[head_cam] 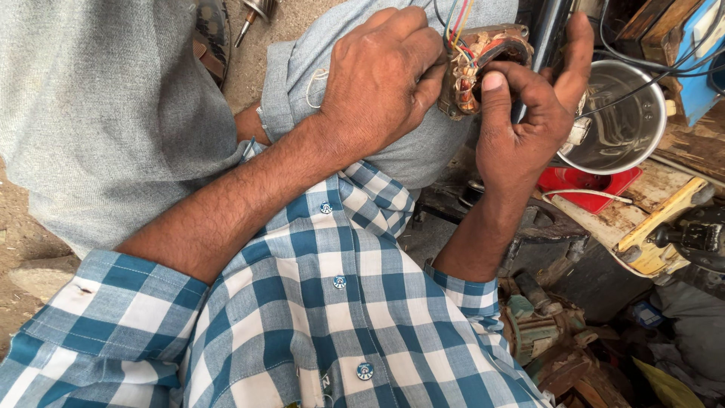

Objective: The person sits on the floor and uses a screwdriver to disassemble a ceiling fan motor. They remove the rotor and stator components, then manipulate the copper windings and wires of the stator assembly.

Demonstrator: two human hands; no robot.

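Motor winding (474, 72) is up against my knee right now, a rusty little stator block with copper coils and a bundle of coloured wires (458, 23) coming out the top. My left hand (381, 75) is clenched around its left side, fingers curled tight over the edge, so that grip is doing the holding. My right hand (529, 125) has the thumb pressed on the front face of the coil and the rest of the fingers wrapped round the back, index finger sticking up (not really gripping, more bracing and feeling). So both hands are on the one part, nothing else in them.

As far as I can judge, I'm at the inspect-and-sort stage: working at the leads where they meet the coil, near the binding thread. Can't tell from this angle if any wire is actually loose, my thumb covers that spot.

Next move probably needs a steady left grip while the right fingertips pick out one lead without yanking the thin copper, since that stuff snaps easy.

Around me: a steel pot (621, 117) off to the right with a red tray (585, 185) under it, a yellowed power tool (664, 234) on the cluttered surface, and old motor bits (544, 325) down low.
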